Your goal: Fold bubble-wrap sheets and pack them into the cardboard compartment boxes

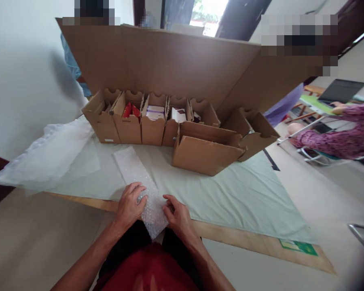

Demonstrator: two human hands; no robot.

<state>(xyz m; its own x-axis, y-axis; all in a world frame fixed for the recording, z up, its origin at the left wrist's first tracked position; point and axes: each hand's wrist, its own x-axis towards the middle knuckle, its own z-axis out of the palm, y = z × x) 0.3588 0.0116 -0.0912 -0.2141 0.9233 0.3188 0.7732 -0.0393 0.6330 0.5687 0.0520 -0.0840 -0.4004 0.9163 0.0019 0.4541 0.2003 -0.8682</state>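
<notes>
A long strip of clear bubble wrap [151, 202] lies slantwise on the cloth, its near end passing over the table edge toward my lap. My left hand [130, 204] rests on the strip's left side, fingers spread on the plastic and thumb apart from them. At the strip's right edge is my right hand [178, 213], index finger stretched out and the other fingers loosely bent. I see nothing gripped in either hand. Beyond the wrap stands an open cardboard box [206, 155], turned at an angle.
Cardboard bins [127, 128] holding small packets and boxes stand in a row behind. A tall cardboard panel [182, 60] rises behind them. Thin plastic sheeting [51, 155] spreads at left on the pale green cloth [245, 202]. At right, a person [336, 133] sits by a laptop [341, 91].
</notes>
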